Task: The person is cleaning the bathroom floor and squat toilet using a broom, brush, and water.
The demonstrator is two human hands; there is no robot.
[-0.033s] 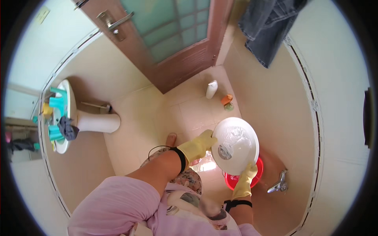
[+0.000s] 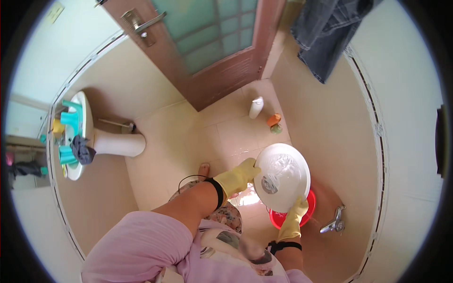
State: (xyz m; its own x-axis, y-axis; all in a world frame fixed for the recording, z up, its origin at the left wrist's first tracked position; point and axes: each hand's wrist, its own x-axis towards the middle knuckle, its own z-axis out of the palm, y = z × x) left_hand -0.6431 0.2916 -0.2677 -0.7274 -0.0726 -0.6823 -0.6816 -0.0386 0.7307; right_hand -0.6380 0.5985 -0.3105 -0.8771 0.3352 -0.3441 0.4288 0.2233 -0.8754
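Observation:
A round white basin [image 2: 292,172] is tilted above a red tub [image 2: 309,207], hiding much of it. Shiny wet streaks and a round grey patch show on the basin's inner face. My left hand [image 2: 239,175], in a yellow rubber glove, grips the basin's left rim. At its near rim my right hand [image 2: 295,217], gloved the same way, holds on with the fingers closed over the edge. Part of each hand's grip is hidden behind the rim.
A wall tap [image 2: 336,221] juts out at the right. Beyond the basin stand a white pump bottle [image 2: 255,107] and small orange [image 2: 273,120] and green [image 2: 276,129] items. A pedestal sink [image 2: 120,142] is at the left, a brown door [image 2: 217,82] ahead. Dark jeans [image 2: 323,45] hang upper right.
The whole view has shifted slightly, and the basin sits a touch lower in the picture. Both hands keep the same hold on it.

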